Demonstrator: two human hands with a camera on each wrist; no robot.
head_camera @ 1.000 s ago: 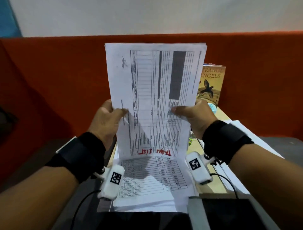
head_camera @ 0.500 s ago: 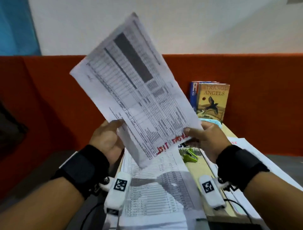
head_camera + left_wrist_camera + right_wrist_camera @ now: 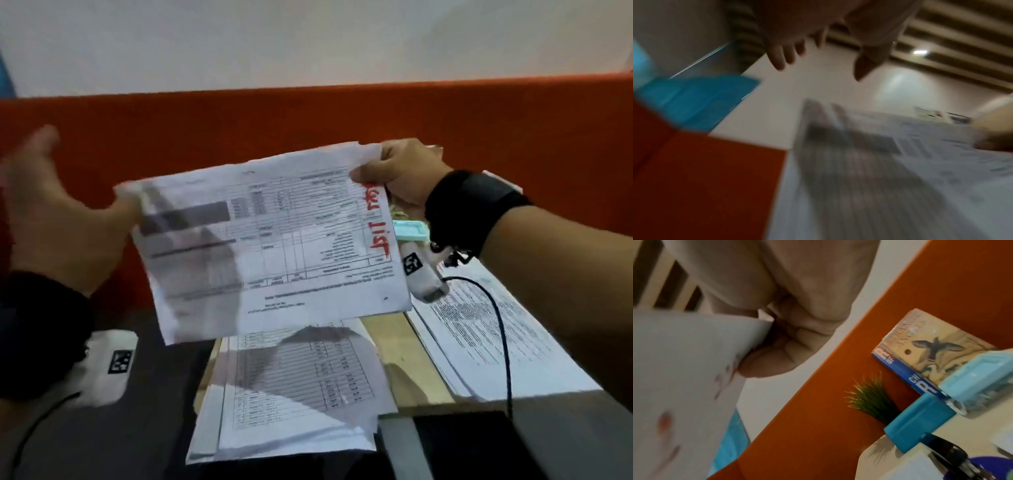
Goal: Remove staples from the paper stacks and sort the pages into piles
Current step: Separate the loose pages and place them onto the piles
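My right hand [image 3: 371,173] pinches the top right corner of a printed table sheet [image 3: 274,246] with red handwriting along its right edge. The sheet hangs sideways in the air over the desk. In the right wrist view the curled fingers [image 3: 768,363] clamp the sheet's [image 3: 684,369] corner. My left hand [image 3: 85,192] is blurred at the sheet's left edge; in the left wrist view its fingers [image 3: 781,55] are spread and hold nothing. Under the sheet a pile of loose table pages [image 3: 298,387] lies on the wooden desk [image 3: 404,363].
A second paper pile [image 3: 496,329] lies on the desk's right side under my right wrist. A light blue box [image 3: 411,231] sits behind it. Books [image 3: 931,345], a small green plant [image 3: 869,397] and a teal tool [image 3: 918,423] stand against the orange partition [image 3: 239,130].
The sheet has swung from upright and tilted to lying sideways. My left hand has let go of it and moved out to the left. My right hand still holds its corner.
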